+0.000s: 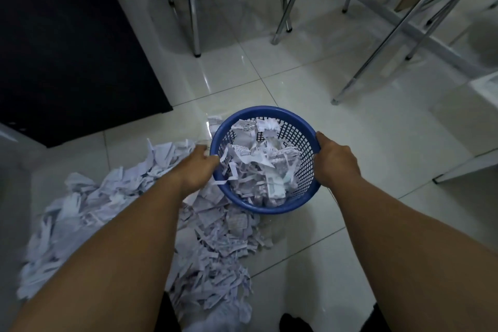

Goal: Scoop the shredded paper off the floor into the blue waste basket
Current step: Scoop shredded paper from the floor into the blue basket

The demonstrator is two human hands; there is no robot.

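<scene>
Blue waste basket [269, 208] stands on the tiled floor [377, 143], about half full of shredded paper [258, 170]. Right hand [335, 163] curls over the right rim, gripping it. Left hand [200, 170] is at the left rim among shreds; its hold cannot be told. A big heap [80, 210] lies on the floor to the basket's left and near side, so most is likely still to scoop. Chair legs [194, 21] stand beyond.

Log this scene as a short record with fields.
basket: blue waste basket on the tiled floor, partly filled with shredded paper
floor: paper pile spread left of and in front of the basket
right hand: grips the basket's right rim
left hand: at the left rim among shreds; grip unclear
background: metal chair legs, dark cabinet
</scene>
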